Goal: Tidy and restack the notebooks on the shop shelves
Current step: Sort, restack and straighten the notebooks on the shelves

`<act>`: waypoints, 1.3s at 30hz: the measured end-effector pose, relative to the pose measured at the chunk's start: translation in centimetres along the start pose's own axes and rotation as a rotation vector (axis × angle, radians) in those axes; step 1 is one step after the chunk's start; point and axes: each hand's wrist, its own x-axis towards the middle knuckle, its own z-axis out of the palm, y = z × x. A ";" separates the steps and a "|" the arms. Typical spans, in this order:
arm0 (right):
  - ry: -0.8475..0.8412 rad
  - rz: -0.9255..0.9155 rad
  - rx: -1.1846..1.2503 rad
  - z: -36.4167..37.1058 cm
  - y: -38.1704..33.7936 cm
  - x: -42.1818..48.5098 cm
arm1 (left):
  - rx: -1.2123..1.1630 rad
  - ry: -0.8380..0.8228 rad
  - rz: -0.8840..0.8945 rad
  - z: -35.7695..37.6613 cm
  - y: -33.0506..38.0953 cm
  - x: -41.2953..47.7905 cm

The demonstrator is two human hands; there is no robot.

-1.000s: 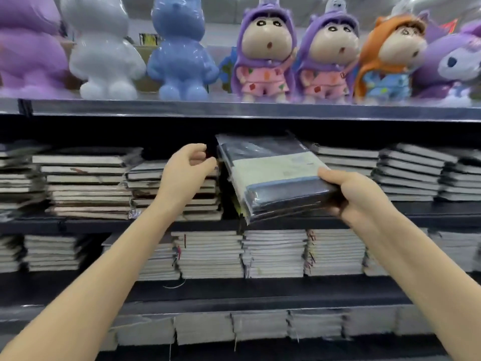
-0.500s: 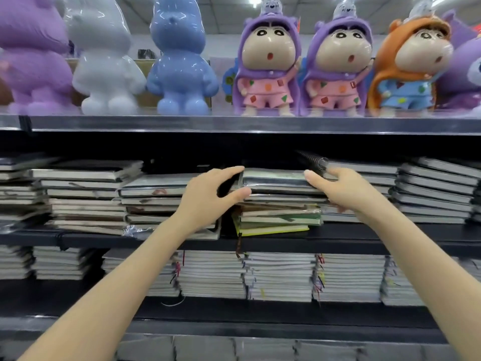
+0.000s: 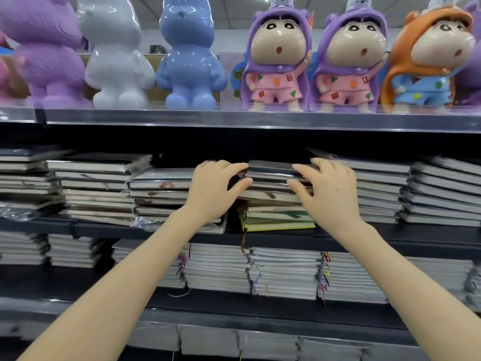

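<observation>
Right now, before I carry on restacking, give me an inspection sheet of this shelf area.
Surface: dark middle shelf, lined with notebook stacks.
Job's things: middle stack has uneven edges, with a yellow-green notebook at its bottom; left stack and right stack flank it.
Clutter: loose plastic wrap at the shelf's front edge; a ribbon bookmark dangles over it.
Grippers: left hand and right hand each grip the middle stack's top notebooks, fingers above, thumb on the front.
Cables: nothing seen.
Surroundings: toy figurines on the top shelf; lower stacks beneath.
</observation>
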 end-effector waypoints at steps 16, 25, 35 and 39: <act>-0.105 -0.593 0.357 10.4 -30.8 -6.9 | 0.267 0.098 -0.469 -20.1 -19.7 -21.9; -0.334 -0.750 0.439 18.4 -55.9 -6.5 | 0.412 0.029 -0.634 -33.2 -37.6 -34.5; -0.290 -0.772 0.566 25.7 -76.0 -0.6 | 0.437 0.039 -0.709 -37.1 -54.3 -41.2; -0.257 -0.812 0.574 30.0 -82.6 2.6 | 0.454 0.031 -0.713 -37.4 -60.8 -41.7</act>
